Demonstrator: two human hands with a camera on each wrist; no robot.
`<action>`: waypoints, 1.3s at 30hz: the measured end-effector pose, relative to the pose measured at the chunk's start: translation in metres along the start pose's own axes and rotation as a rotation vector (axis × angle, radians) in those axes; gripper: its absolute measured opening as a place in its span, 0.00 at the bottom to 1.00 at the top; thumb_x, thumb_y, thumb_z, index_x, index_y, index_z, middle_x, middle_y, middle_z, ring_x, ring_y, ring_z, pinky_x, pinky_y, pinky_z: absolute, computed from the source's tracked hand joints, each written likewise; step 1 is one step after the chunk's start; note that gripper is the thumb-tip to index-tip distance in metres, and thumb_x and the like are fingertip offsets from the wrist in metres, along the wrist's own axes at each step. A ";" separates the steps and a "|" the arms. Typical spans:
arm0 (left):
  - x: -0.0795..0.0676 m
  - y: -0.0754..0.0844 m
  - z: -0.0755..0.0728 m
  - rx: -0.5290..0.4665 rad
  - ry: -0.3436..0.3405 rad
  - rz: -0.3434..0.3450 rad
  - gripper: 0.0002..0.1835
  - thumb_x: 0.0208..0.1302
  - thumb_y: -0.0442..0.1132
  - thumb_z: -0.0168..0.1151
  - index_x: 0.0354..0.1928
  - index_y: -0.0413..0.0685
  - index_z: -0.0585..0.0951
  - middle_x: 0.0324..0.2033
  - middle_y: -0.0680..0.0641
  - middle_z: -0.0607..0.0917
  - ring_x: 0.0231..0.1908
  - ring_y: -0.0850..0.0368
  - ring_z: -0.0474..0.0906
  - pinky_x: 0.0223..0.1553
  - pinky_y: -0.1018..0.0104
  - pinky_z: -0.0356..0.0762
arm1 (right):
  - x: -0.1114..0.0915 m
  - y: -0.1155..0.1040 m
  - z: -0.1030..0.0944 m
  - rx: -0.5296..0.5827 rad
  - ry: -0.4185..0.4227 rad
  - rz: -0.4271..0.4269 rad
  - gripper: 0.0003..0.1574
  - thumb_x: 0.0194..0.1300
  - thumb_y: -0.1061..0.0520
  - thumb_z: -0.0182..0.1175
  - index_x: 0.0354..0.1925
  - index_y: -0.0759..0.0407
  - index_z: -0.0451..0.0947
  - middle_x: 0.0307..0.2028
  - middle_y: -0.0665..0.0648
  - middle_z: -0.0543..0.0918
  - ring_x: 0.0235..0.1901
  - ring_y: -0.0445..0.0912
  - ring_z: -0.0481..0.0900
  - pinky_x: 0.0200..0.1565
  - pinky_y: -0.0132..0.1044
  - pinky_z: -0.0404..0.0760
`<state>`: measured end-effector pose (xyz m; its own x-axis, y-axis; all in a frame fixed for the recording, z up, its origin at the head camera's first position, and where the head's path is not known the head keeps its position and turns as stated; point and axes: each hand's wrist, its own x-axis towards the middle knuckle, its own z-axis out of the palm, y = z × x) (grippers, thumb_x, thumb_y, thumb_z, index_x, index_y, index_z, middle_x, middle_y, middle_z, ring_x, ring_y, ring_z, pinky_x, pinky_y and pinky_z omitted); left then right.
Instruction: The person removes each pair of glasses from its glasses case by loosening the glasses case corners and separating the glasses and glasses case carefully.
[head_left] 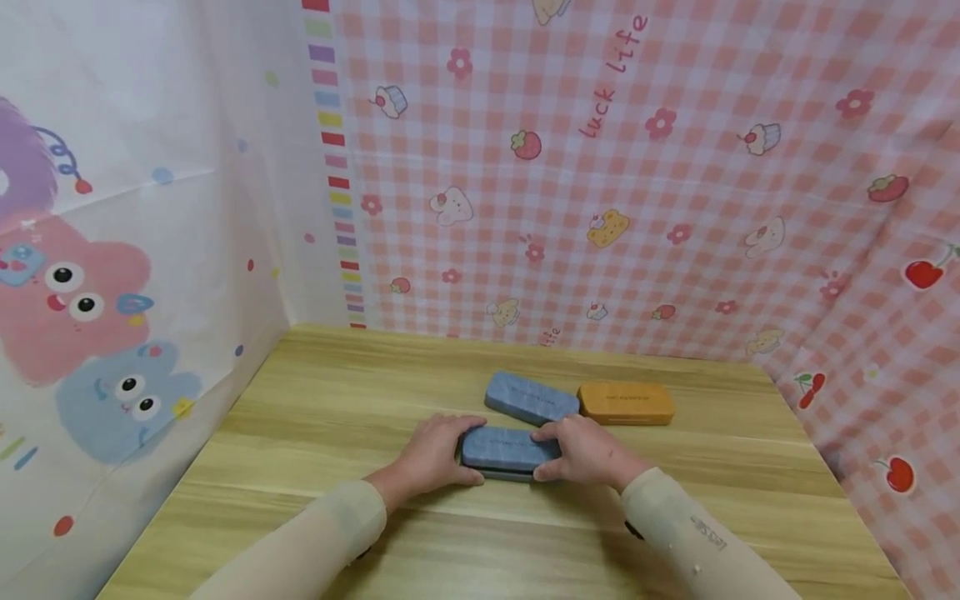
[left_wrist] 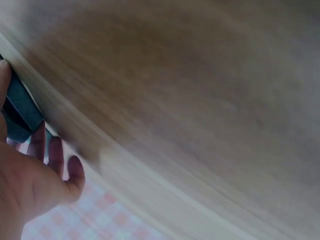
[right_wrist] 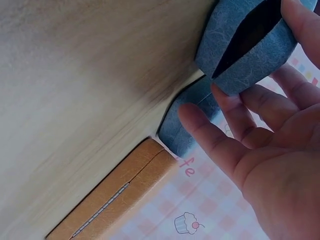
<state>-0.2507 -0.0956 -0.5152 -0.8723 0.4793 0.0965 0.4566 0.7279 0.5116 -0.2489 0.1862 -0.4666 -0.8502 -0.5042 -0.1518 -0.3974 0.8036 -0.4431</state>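
On the table, a blue glasses case (head_left: 508,448) lies lengthwise between both hands. My left hand (head_left: 431,452) holds its left end, thumb at the near side and fingers at the far side. At the right end, my right hand (head_left: 588,452) grips the case in the same way. A dark gap shows between lid and base in the right wrist view, so the glasses case (right_wrist: 235,35) stands slightly ajar; its inside is too dark to make out. In the left wrist view only a corner of the case (left_wrist: 24,105) appears beside the left hand (left_wrist: 35,185).
Just behind lies a second blue glasses case (head_left: 532,398), set at an angle. An orange glasses case (head_left: 627,403) touches or nearly touches its right end, its metal hinge visible in the right wrist view. Patterned cloths (head_left: 570,183) border the wooden table (head_left: 337,392) at the back and sides.
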 end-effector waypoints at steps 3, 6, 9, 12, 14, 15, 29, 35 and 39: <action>0.001 0.001 0.000 0.004 0.006 -0.003 0.45 0.49 0.53 0.88 0.70 0.51 0.80 0.65 0.45 0.86 0.63 0.40 0.81 0.67 0.38 0.72 | 0.001 -0.001 -0.002 0.002 -0.005 0.008 0.34 0.60 0.44 0.80 0.62 0.55 0.88 0.60 0.58 0.89 0.61 0.51 0.85 0.63 0.54 0.84; 0.002 0.001 0.001 -0.006 0.001 -0.009 0.45 0.49 0.52 0.88 0.71 0.51 0.80 0.65 0.46 0.86 0.64 0.42 0.81 0.68 0.38 0.70 | 0.001 -0.001 -0.002 0.006 -0.010 0.019 0.34 0.60 0.44 0.81 0.62 0.55 0.88 0.60 0.57 0.89 0.61 0.51 0.85 0.63 0.54 0.84; 0.003 0.002 0.001 -0.018 -0.007 -0.016 0.45 0.49 0.50 0.89 0.71 0.51 0.80 0.66 0.45 0.86 0.65 0.44 0.81 0.67 0.39 0.70 | 0.001 -0.001 -0.002 0.007 -0.011 0.022 0.34 0.60 0.45 0.81 0.62 0.55 0.88 0.60 0.58 0.89 0.61 0.52 0.85 0.62 0.55 0.84; 0.003 0.002 0.001 -0.016 -0.014 -0.021 0.46 0.48 0.50 0.89 0.71 0.51 0.80 0.66 0.45 0.85 0.66 0.44 0.81 0.67 0.39 0.70 | 0.002 -0.001 -0.002 0.012 -0.014 0.028 0.34 0.60 0.45 0.81 0.62 0.55 0.88 0.60 0.58 0.89 0.61 0.52 0.85 0.62 0.55 0.84; 0.003 0.002 0.000 -0.018 -0.020 -0.025 0.46 0.48 0.51 0.89 0.71 0.51 0.80 0.67 0.45 0.85 0.66 0.44 0.81 0.67 0.39 0.70 | 0.002 -0.002 -0.001 0.020 -0.019 0.036 0.34 0.60 0.45 0.81 0.62 0.54 0.88 0.61 0.57 0.89 0.62 0.52 0.84 0.64 0.55 0.83; 0.003 0.002 0.000 -0.019 -0.022 -0.027 0.46 0.48 0.51 0.89 0.71 0.51 0.80 0.67 0.46 0.85 0.67 0.44 0.81 0.67 0.38 0.70 | 0.003 -0.001 -0.001 0.023 -0.022 0.038 0.34 0.60 0.45 0.81 0.62 0.54 0.88 0.61 0.57 0.89 0.62 0.51 0.84 0.64 0.55 0.83; 0.005 0.004 -0.004 -0.035 -0.037 -0.044 0.47 0.46 0.51 0.90 0.70 0.51 0.80 0.66 0.45 0.85 0.67 0.44 0.80 0.67 0.39 0.71 | 0.004 -0.002 -0.008 0.049 -0.044 0.060 0.33 0.60 0.45 0.81 0.61 0.55 0.88 0.61 0.55 0.89 0.62 0.50 0.83 0.65 0.53 0.82; 0.006 0.005 -0.005 -0.043 -0.048 -0.059 0.47 0.46 0.52 0.90 0.70 0.52 0.79 0.65 0.45 0.85 0.66 0.44 0.80 0.68 0.38 0.70 | 0.005 -0.002 -0.010 0.068 -0.056 0.069 0.33 0.60 0.45 0.81 0.61 0.55 0.88 0.61 0.55 0.89 0.62 0.48 0.83 0.63 0.52 0.83; 0.005 0.005 -0.006 -0.054 -0.052 -0.067 0.47 0.45 0.51 0.90 0.70 0.53 0.80 0.65 0.44 0.85 0.66 0.43 0.79 0.68 0.37 0.69 | 0.006 -0.002 -0.012 0.082 -0.062 0.072 0.33 0.60 0.46 0.81 0.60 0.56 0.88 0.60 0.55 0.89 0.61 0.48 0.83 0.64 0.52 0.83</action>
<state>-0.2538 -0.0920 -0.5070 -0.8896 0.4565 0.0169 0.3864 0.7324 0.5606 -0.2570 0.1853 -0.4560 -0.8517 -0.4664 -0.2388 -0.3042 0.8111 -0.4996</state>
